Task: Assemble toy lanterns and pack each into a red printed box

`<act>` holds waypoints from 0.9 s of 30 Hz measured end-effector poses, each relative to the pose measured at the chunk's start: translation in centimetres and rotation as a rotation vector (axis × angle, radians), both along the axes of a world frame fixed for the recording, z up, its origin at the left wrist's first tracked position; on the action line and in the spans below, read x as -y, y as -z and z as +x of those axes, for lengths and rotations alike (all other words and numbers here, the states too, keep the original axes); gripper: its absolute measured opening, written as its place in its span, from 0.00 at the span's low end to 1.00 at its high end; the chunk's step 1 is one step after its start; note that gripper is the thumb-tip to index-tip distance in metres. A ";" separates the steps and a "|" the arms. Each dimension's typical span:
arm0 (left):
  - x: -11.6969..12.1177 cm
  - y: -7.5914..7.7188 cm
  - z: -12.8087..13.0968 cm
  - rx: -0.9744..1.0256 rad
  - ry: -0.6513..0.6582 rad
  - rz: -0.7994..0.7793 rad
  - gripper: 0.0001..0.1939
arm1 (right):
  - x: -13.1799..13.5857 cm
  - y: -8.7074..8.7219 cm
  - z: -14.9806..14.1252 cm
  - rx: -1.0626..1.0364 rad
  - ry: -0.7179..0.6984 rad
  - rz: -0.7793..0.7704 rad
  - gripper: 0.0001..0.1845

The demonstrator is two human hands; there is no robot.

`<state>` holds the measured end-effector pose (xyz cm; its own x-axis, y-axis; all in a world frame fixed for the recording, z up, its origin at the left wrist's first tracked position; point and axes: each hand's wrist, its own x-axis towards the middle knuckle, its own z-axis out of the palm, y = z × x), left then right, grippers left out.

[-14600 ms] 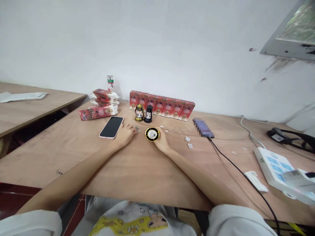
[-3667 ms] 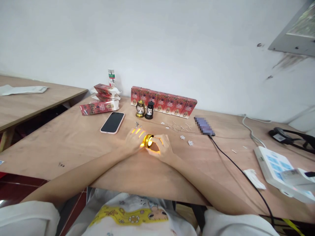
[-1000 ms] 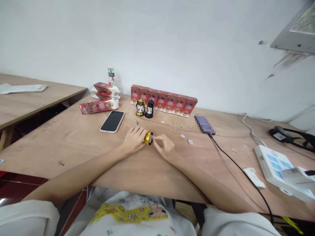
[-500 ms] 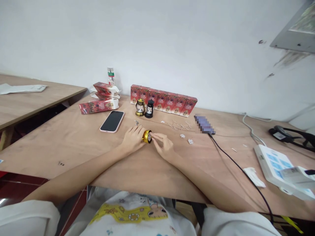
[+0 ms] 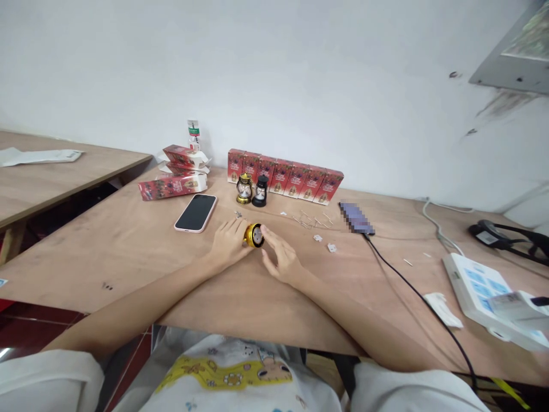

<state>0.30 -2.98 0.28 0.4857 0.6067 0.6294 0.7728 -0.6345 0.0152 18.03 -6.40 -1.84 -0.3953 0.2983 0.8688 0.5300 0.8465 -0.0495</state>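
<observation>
A small gold lantern [image 5: 250, 236] lies on its side over the table, its round base facing right. My left hand [image 5: 229, 239] is wrapped round the lantern's body and hides most of it. My right hand [image 5: 279, 256] is beside the base with fingers stretched out and apart, its fingertips at the base's rim. Just beyond my left hand are several tiny silvery pieces [image 5: 238, 214], too small to name. Behind them a gold-and-black lantern [image 5: 244, 190] and a black lantern [image 5: 259, 192] stand upright side by side.
Several red boxes [image 5: 282, 177] stand in a row by the wall. Opened red boxes [image 5: 174, 186] lie at left near a pink-edged phone [image 5: 196, 213]. Thin sticks [image 5: 311, 220] and white bits [image 5: 331, 248] lie right. Farther right are a cabled phone [image 5: 355, 217] and power strip [image 5: 489, 294].
The lantern glowed several seconds ago and is unlit now. In the last second its base turned more towards me, and my right fingers went from a pinch at the base to stretched out.
</observation>
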 end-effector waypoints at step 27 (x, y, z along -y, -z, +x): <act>0.5 -0.1 0.5 -0.101 -0.015 0.179 0.11 | -0.4 0.7 -0.2 0.053 0.117 -0.005 0.35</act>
<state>0.81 -3.43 0.34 0.5431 0.4971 0.6767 0.7743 -0.6082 -0.1748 17.80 -5.99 -2.56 -0.4030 0.3491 0.8460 0.6274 0.7784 -0.0224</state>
